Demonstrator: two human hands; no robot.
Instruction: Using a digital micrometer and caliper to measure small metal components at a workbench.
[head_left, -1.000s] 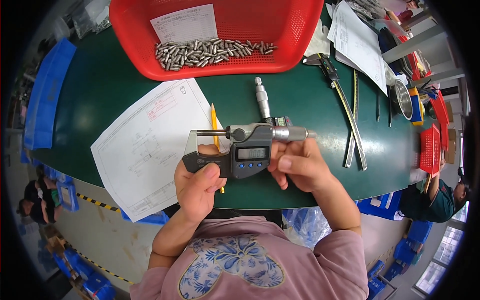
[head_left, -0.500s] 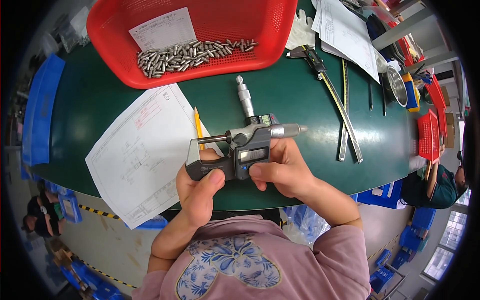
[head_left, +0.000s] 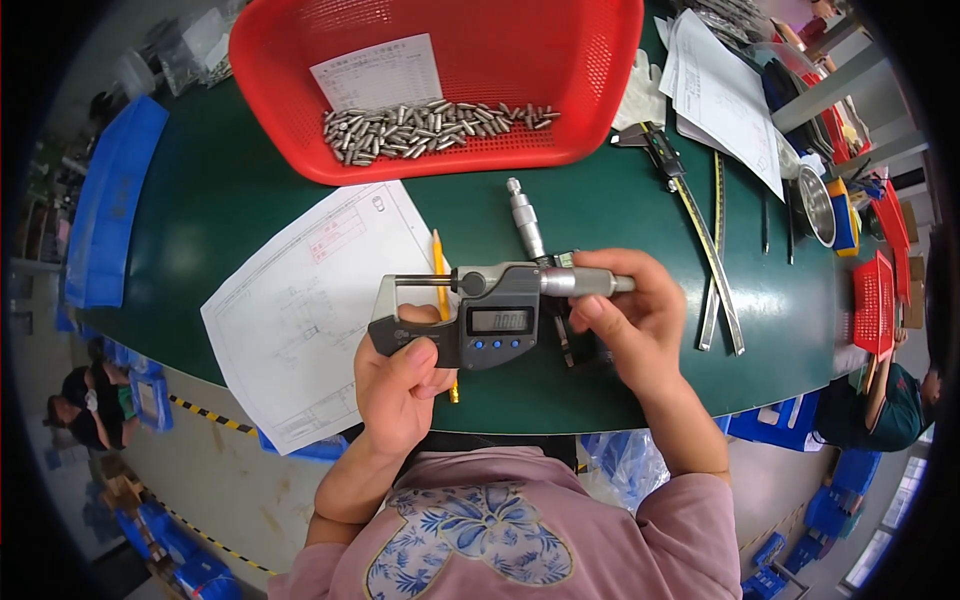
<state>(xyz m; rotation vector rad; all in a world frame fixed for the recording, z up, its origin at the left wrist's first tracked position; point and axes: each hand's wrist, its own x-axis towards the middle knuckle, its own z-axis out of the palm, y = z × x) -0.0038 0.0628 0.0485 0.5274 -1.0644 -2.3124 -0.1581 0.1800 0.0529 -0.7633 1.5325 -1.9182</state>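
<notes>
One gauge (head_left: 503, 322) over the counter (head_left: 780, 320), toward its near edge: left hand (head_left: 395, 395) grips the frame (head_left: 435, 345), seemingly for steadiness; right hand (head_left: 645, 328) pinches the knob (head_left: 588, 283).

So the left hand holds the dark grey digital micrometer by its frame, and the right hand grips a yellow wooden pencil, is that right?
Not quite: the head view shows the right hand gripping the silver cylindrical thimble, not the yellow pencil. The left hand does hold the dark grey micrometer by its frame.

Both hands (head_left: 393, 395) (head_left: 646, 325) curled, right one perhaps only loosely
</notes>
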